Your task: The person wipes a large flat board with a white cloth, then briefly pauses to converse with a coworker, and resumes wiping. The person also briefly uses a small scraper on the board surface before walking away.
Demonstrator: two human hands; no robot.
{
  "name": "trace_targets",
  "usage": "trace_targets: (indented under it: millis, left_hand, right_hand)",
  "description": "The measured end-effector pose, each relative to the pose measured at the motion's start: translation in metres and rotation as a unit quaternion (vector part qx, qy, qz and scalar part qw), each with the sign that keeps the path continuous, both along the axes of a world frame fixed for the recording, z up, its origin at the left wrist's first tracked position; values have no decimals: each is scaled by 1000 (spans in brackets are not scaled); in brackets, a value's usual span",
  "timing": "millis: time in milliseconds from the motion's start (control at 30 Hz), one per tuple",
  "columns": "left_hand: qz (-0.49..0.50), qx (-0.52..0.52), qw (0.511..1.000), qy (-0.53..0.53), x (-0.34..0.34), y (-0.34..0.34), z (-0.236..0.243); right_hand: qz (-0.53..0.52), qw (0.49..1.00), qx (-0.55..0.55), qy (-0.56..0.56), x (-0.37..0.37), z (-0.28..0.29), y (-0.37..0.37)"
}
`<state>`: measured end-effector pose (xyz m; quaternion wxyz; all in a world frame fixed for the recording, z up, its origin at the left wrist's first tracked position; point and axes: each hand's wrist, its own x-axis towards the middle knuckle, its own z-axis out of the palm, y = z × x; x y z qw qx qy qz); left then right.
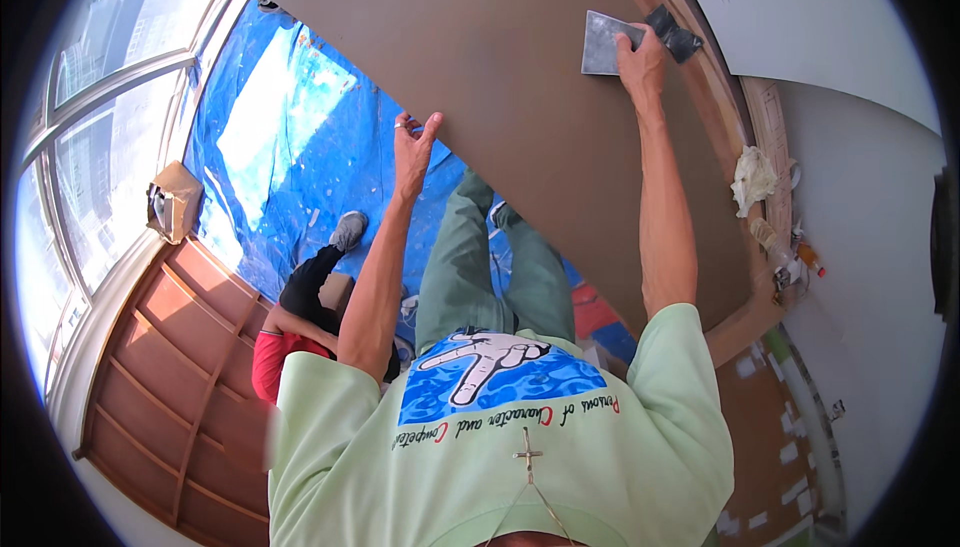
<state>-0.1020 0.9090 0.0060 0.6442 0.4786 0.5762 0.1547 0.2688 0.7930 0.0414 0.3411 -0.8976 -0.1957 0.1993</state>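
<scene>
My right hand (pixel 643 65) is closed on a flat grey square sheet or blade (pixel 603 45), over a large brown panel (pixel 540 77). A dark, block-like piece (pixel 672 35) shows past the fingers; I cannot tell if it belongs to the grey tool. At the panel's left edge is my left hand (pixel 412 152), with thumb and curled fingers apart. The thumb tip overlaps the edge in view, and whether it touches is unclear. A ring sits on one finger, and nothing is seen in that hand.
Blue sheeting (pixel 270 137) covers the floor left of the panel. A person in a red top (pixel 270 359) crouches below left, near a brown slatted panel (pixel 180 387). Large windows (pixel 110 97) line the left. A crumpled pale cloth (pixel 752 181) and bottles (pixel 785 257) lie at right.
</scene>
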Motion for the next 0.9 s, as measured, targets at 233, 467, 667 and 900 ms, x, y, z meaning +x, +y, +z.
trace_targets:
  millis: [233,467,667,900]
  left_hand:
    - [-18,36,999,-14,13,13,-5]
    - [-7,-15,1000,-11,16,21,-5]
    - [-27,-15,999,-13,14,23,-10]
    - [5,-30,999,-26,16,20,-9]
  right_hand:
    - [37,999,-2,-40,0,18,4]
    - [-5,1000,-14,-14,8,12,47]
    - [31,999,24,-37,8,8,109]
    - [156,985,-14,73,-38,-7,157]
